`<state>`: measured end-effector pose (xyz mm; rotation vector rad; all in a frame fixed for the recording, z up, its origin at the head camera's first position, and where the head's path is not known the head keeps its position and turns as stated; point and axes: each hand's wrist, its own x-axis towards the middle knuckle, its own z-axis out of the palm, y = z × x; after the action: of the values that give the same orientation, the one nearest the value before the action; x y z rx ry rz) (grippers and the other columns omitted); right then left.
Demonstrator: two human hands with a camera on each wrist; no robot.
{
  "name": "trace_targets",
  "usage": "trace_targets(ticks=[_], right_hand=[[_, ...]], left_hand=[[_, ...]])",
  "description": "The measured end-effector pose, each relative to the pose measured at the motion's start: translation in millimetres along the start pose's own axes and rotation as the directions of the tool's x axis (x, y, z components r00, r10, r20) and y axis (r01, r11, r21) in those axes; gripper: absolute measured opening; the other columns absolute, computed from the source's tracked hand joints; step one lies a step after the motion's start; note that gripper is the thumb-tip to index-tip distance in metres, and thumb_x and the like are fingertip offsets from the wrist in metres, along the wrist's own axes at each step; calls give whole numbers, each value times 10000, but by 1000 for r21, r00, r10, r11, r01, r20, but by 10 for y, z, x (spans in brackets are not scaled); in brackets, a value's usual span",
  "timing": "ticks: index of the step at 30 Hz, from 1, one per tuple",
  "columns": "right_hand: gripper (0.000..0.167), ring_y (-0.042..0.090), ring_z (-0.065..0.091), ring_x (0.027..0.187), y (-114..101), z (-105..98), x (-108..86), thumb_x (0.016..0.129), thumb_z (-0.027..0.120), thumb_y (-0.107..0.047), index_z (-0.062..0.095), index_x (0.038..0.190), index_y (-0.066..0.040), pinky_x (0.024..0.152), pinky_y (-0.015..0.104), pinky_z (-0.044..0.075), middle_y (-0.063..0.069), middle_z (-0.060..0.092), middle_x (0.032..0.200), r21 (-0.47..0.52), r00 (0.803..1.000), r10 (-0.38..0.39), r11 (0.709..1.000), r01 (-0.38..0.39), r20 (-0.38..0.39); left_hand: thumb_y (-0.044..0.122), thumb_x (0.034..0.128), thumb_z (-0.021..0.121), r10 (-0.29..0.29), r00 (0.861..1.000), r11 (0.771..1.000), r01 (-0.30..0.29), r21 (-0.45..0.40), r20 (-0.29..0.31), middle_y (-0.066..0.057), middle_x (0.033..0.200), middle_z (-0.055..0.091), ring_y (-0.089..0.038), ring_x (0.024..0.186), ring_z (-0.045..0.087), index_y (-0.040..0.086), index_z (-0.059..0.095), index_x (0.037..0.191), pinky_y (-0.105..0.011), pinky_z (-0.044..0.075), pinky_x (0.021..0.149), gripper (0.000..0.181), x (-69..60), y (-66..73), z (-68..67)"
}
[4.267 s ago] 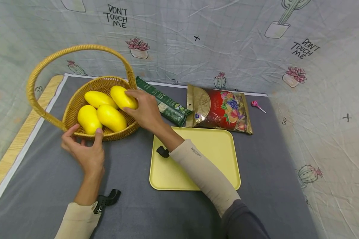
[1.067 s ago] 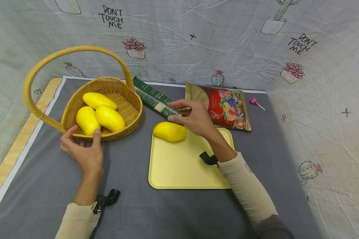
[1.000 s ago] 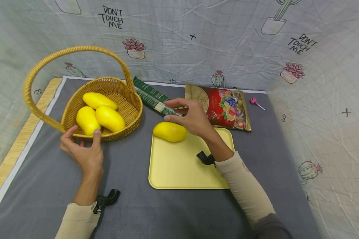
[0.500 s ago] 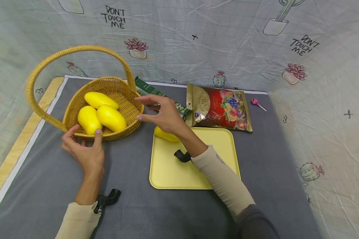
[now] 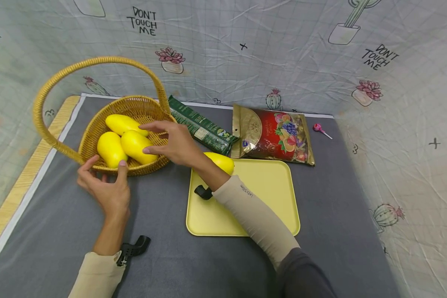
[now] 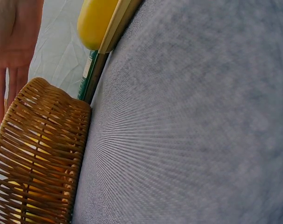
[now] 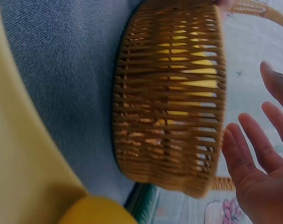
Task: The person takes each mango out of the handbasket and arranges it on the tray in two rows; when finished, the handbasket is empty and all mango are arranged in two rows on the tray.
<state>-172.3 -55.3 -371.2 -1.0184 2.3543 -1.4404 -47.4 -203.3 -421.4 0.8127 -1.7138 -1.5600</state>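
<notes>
A yellow wicker basket [image 5: 150,109] with a tall arched handle holds three yellow mangoes [image 5: 111,150]. My left hand [image 5: 109,192] grips its near rim, thumb and fingers apart along the edge. Over the basket's right side reaches my right hand [image 5: 180,145], thumb and fingers spread around the air beside the rightmost mango [image 5: 134,145]; whether they touch it is unclear. Another mango [image 5: 223,162] lies at the back left of a pale yellow tray [image 5: 260,198], partly hidden by the right forearm. The right wrist view shows the right hand [image 7: 265,172] with nothing held.
Behind the tray lie a dark green packet [image 5: 205,128] and a red and gold candy bag [image 5: 275,136]. A pink lollipop [image 5: 322,130] sits at the far right. Grey cloth [image 5: 164,256] covers the table; a patterned curtain [image 5: 223,54] hangs behind.
The right hand carried one mango from the basket to the tray and released it. It then moved back left over the basket with nothing held. The left hand stayed at the rim.
</notes>
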Motion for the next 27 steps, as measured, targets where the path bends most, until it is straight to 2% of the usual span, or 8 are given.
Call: trace_targets(ticks=[4, 6, 13, 21, 24, 27], right_hand=[[566, 99, 594, 1244, -18, 106, 91, 811, 806, -349, 616, 1339, -279, 1031, 232, 480, -94, 629, 1357, -97, 999, 13, 995, -10, 33], [586, 102, 599, 1231, -25, 154, 134, 806, 805, -375, 606, 1350, -285, 1021, 218, 473, -104, 619, 1371, -158, 999, 25, 987, -18, 40], [631, 91, 617, 1149, -14, 282, 255, 797, 800, -443, 586, 1372, -294, 945, 187, 455, -110, 624, 1368, -351, 998, 34, 936, -14, 52], [686, 76, 561, 1288, -43, 374, 327, 776, 808, -488, 575, 1389, -287, 1062, 239, 427, -103, 602, 1409, -474, 996, 75, 879, -44, 47], [690, 77, 557, 1284, -61, 416, 348, 774, 807, -500, 567, 1389, -300, 1039, 247, 447, -100, 604, 1397, -501, 994, 102, 863, -65, 46], [663, 76, 588, 1207, -72, 454, 362, 782, 806, -492, 569, 1378, -323, 960, 245, 483, -98, 622, 1347, -527, 991, 127, 845, -88, 39]], left_hand=[[179, 851, 737, 3, 1000, 1000, -3, 7, -5, 31, 1435, 250, -134, 1396, 272, 255, 451, 1329, -374, 252, 1183, 562, 15, -23, -1], [184, 851, 739, 6, 1000, 1000, -6, 11, -7, 33, 1437, 251, -138, 1397, 273, 260, 450, 1329, -374, 254, 1181, 563, 29, -49, -4], [192, 848, 743, 7, 1000, 1000, -7, 17, -5, 37, 1435, 250, -135, 1394, 274, 266, 447, 1329, -379, 257, 1177, 569, 59, -106, -13], [189, 849, 741, 2, 1000, 1000, -2, 5, 7, 28, 1421, 249, -163, 1399, 269, 256, 447, 1328, -386, 251, 1174, 566, 30, -30, -5], [181, 847, 740, 2, 1000, 1000, -2, -4, 1, 27, 1416, 253, -154, 1392, 270, 252, 451, 1324, -393, 249, 1172, 562, 24, -20, -2], [180, 843, 743, 3, 1000, 1000, -3, -2, -7, 32, 1419, 257, -128, 1387, 274, 254, 454, 1322, -397, 255, 1169, 564, 30, -43, 1]])
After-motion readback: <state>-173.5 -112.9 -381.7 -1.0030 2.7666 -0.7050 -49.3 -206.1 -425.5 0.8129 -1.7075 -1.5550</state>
